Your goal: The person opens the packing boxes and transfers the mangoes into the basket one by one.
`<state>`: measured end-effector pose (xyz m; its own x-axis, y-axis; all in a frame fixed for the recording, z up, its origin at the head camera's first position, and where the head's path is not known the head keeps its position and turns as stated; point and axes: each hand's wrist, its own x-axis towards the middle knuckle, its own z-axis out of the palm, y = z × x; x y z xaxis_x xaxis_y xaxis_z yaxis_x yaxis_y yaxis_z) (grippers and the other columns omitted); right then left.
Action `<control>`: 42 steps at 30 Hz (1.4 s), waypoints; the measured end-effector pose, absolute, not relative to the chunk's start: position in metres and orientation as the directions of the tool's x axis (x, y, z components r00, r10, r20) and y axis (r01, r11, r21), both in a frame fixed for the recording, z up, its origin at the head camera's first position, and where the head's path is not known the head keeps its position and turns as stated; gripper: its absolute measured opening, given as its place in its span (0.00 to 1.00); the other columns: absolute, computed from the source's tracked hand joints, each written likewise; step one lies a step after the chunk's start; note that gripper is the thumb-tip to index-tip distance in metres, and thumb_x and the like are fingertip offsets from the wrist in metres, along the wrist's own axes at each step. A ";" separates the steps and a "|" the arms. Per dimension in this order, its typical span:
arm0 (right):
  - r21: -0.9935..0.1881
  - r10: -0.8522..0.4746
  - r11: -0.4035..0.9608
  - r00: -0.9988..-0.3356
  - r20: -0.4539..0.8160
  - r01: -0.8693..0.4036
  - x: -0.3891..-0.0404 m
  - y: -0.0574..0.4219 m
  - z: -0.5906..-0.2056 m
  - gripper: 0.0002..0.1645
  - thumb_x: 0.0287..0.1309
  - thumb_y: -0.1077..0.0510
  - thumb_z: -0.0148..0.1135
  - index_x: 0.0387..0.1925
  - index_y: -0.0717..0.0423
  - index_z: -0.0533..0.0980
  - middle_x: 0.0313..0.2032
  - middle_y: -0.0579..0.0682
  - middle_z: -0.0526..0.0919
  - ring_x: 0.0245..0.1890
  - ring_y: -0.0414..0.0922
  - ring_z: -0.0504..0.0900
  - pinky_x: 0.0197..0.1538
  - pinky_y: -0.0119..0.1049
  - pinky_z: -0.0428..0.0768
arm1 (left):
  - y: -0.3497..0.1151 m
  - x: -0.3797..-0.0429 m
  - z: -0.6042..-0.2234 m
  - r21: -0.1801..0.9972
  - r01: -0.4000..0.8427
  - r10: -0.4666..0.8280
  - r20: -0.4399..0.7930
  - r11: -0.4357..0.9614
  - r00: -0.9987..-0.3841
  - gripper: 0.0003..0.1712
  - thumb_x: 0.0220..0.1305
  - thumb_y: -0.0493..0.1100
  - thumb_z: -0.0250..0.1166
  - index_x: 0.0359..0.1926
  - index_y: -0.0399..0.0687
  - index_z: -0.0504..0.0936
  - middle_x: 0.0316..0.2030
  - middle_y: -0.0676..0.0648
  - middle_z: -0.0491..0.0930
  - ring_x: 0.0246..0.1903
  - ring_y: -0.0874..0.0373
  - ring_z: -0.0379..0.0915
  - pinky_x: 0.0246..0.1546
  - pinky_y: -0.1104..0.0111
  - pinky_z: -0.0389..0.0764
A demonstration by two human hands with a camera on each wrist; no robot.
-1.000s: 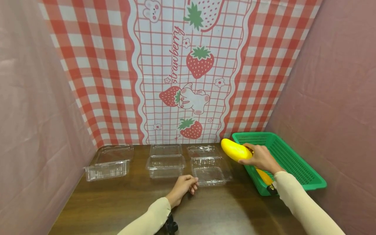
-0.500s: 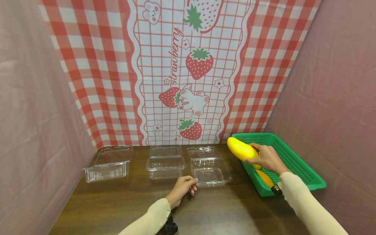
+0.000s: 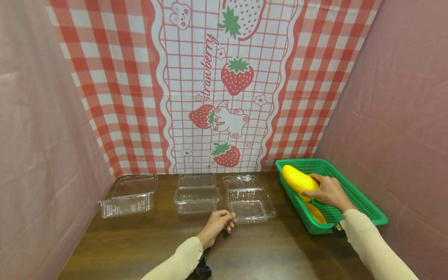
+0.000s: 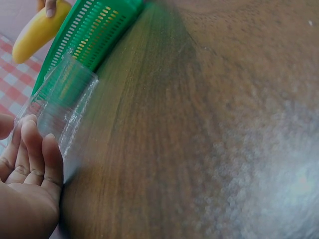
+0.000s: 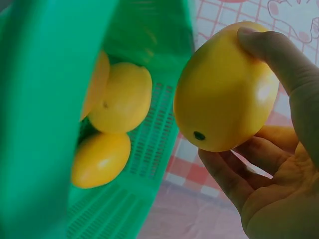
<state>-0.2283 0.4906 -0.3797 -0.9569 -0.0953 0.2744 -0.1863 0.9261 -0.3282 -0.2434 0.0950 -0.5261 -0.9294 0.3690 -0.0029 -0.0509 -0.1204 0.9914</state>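
A long yellow mango [image 3: 299,182] is in my right hand [image 3: 329,190], gripped between thumb and fingers over the left side of the green basket [image 3: 364,212]. The right wrist view shows the held mango [image 5: 224,89] large, with a dark spot at its near end. Lower in the basket lie other yellow mangoes [image 5: 122,97], one partly hidden behind the rim. My left hand [image 3: 217,225] rests on the table with loosely curled fingers and holds nothing. Just beyond its fingertips sits the right-hand clear plastic box [image 3: 249,208], its lid folded back.
Two more clear plastic boxes with raised lids stand to the left, a middle one [image 3: 197,198] and a far-left one [image 3: 127,202]. The wooden table [image 3: 147,245] runs in front of them. A checked strawberry cloth [image 3: 217,77] hangs behind, with pink cloth at both sides.
My right hand has carried the mango to the right, from beside the basket's left rim to over the basket. The left hand has stayed in place.
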 end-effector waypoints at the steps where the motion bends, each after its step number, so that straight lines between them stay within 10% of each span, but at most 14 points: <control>1: -0.332 -0.088 0.926 -0.959 0.268 -0.178 -0.228 0.493 -0.380 0.52 0.53 0.35 0.77 0.64 0.70 0.73 0.49 0.64 0.84 0.33 0.49 0.77 0.34 0.40 0.78 | 0.095 -0.243 -0.526 0.991 -0.051 0.369 -0.003 -0.120 -0.929 0.15 0.72 0.42 0.64 0.37 0.29 0.82 0.26 0.48 0.80 0.19 0.63 0.72 0.22 0.73 0.78; 42: -0.322 0.067 0.947 -0.977 0.202 -0.002 -0.193 0.572 -0.416 0.54 0.53 0.34 0.75 0.60 0.78 0.73 0.43 0.67 0.84 0.31 0.49 0.76 0.33 0.41 0.74 | 0.095 -0.244 -0.525 0.990 -0.060 0.377 -0.009 -0.126 -0.926 0.16 0.72 0.41 0.65 0.39 0.26 0.82 0.26 0.47 0.80 0.20 0.64 0.72 0.23 0.74 0.77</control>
